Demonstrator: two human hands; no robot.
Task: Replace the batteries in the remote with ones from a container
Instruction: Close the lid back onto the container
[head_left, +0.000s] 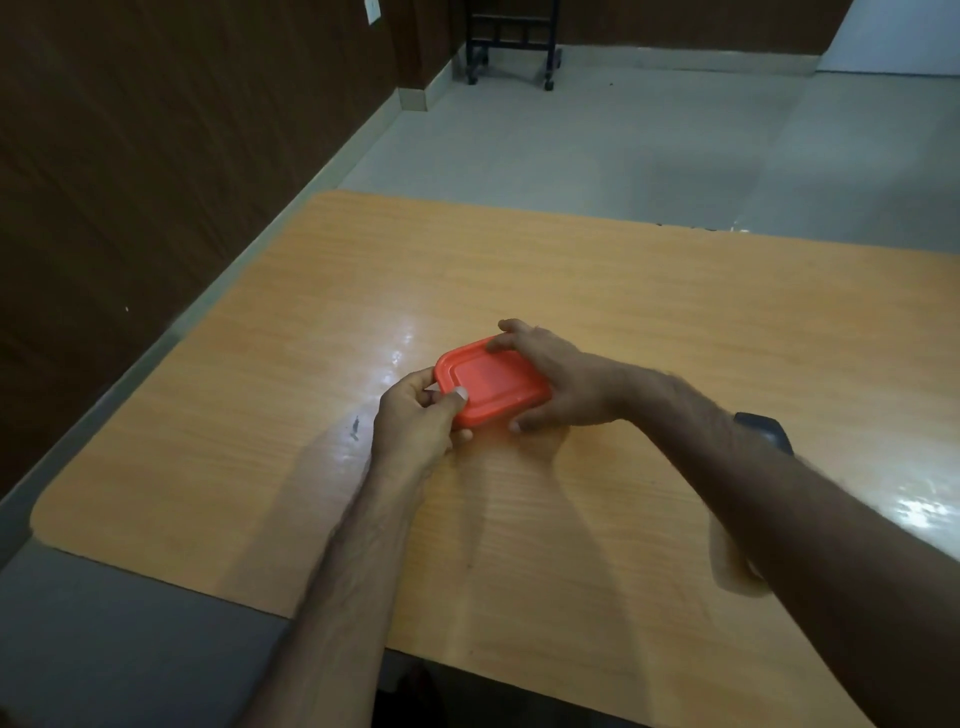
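Orange-lidded container (491, 383) at worktop (675, 322) centre, left hand (415, 418) grip clamped at eight o'clock corner, right hand (556, 382) grip clamped across three o'clock end

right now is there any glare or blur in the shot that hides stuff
Head view: bright glare patches on the table, just left of the red lid and at the right edge; the scene is dim, walls nearly black; wide-angle lens bends the table edges; left hand and right hand are slightly soft.

The only camera sits on the person's head, looking forward and down, close over the wooden table (649, 322).
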